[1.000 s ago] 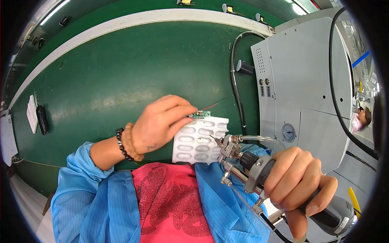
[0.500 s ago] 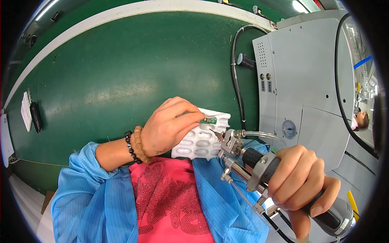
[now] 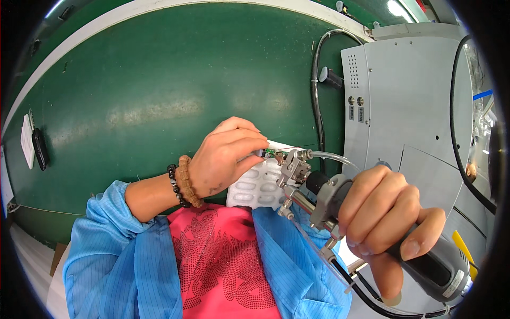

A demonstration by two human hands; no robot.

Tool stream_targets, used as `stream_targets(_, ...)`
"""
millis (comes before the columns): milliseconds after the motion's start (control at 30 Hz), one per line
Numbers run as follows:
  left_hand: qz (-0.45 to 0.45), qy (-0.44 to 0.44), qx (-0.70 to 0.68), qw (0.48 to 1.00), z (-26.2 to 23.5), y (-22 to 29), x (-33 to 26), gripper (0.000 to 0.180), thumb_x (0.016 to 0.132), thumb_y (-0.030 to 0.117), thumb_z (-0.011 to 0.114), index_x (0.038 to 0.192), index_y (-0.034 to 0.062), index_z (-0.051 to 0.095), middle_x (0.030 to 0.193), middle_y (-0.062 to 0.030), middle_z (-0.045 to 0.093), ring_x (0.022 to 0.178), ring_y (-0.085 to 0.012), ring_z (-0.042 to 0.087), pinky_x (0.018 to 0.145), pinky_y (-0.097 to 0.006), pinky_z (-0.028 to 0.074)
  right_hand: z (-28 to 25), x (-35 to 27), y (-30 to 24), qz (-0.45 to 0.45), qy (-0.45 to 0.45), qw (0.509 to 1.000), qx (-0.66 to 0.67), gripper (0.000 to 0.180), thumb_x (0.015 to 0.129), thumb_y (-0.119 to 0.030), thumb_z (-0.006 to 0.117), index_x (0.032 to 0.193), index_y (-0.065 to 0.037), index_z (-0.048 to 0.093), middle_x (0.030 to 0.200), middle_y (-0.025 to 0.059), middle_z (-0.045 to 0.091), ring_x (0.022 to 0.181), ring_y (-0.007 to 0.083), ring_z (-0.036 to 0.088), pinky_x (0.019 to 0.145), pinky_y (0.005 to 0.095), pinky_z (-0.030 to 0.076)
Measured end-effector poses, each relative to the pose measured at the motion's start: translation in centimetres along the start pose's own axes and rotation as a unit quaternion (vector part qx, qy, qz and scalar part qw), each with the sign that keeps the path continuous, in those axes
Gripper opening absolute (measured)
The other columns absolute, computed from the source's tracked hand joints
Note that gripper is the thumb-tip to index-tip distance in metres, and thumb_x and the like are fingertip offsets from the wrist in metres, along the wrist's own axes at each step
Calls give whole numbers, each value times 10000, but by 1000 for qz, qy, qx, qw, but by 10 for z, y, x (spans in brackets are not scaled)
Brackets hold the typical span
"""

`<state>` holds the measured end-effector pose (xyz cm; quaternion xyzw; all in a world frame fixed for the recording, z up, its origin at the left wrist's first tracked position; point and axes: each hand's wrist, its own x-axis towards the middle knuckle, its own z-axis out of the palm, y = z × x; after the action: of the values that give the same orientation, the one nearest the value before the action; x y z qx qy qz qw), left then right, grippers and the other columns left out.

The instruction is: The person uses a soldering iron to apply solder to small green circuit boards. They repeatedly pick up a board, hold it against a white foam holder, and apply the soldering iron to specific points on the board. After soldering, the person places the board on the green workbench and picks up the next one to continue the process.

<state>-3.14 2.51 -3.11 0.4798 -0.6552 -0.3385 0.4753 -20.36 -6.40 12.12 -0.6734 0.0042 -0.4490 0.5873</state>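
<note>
Now the small green circuit board was held pinched between the fingers of the left hand, just above the white blister tray, which lay at the near edge of the green tabletop. The right hand was wrapped fully around the grey handle of the dispensing tool, all of its fingers pressed closed on the grip. The metal nozzle head of the tool was brought up against the exposed end of the board, so that tip and board appeared to be touching or very nearly so; actual contact could not be confirmed. A clear tube ran from the head toward the grey machine cabinet on the right.

Compared with the frame one second earlier, the gap between tool and board had been closed: the tool had been held lower and clear of the left hand, and the board had been presented above the tray. From this it was judged that application to the board was being started
</note>
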Motion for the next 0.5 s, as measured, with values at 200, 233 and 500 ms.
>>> stream_targets(200,-9,-2,-7,1000,-3,2,1,357,669,24,832,1010,25,727,1028,-93,722,998,-285,650,837,-374,544,-2,3,6,3,-3,1000,6,482,839,-411,782,1098,-108,510,697,35,626,539,119,623,481,228,531)
stream_targets(233,-11,-2,-6,1000,-4,3,1,355,668,23,831,1007,23,728,1028,-94,722,996,-285,650,837,-374,545,-2,3,7,4,-3,1000,9,479,841,-408,782,1095,-108,508,697,33,625,538,118,622,479,227,529)
stream_targets(500,-8,-2,-11,1000,-2,0,0,326,681,27,817,995,13,729,1012,-103,724,981,-289,650,828,-380,545,3,9,15,29,-16,999,4,431,845,-363,795,1006,-122,476,681,9,604,508,104,590,453,224,487)
